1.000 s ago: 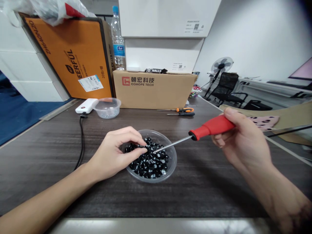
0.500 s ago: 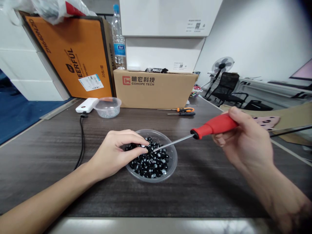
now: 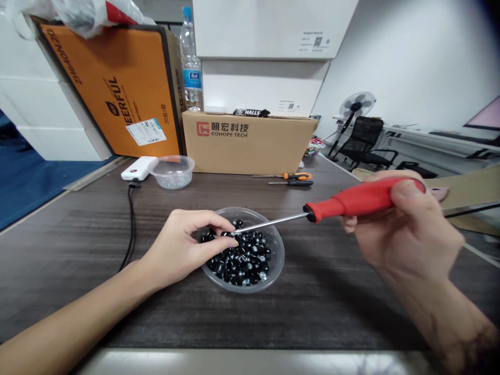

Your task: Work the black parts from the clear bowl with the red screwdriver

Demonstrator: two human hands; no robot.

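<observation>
My left hand (image 3: 187, 239) hangs over the rim of a clear plastic bowl (image 3: 275, 250), its fingertips pinching a small black part (image 3: 225, 234). The bowl holds several small black parts with silvery centres (image 3: 242, 258). My right hand (image 3: 406, 229) grips a red-handled screwdriver (image 3: 351, 200) by its handle. The thin steel shaft (image 3: 269, 223) runs left, and its tip meets the pinched part at my left fingertips. The exact contact is partly hidden by my fingers.
On the dark wood table stand a second clear bowl of small silvery parts (image 3: 172, 172), a white power bank (image 3: 138, 168) with a black cable (image 3: 130, 219), a cardboard box (image 3: 246, 143), and two small screwdrivers (image 3: 291, 179). A water bottle (image 3: 191, 67) stands behind.
My right hand has moved right and turned, laying the screwdriver flatter. Its tip has moved left and up to the part in my left fingers. My left hand has barely moved.
</observation>
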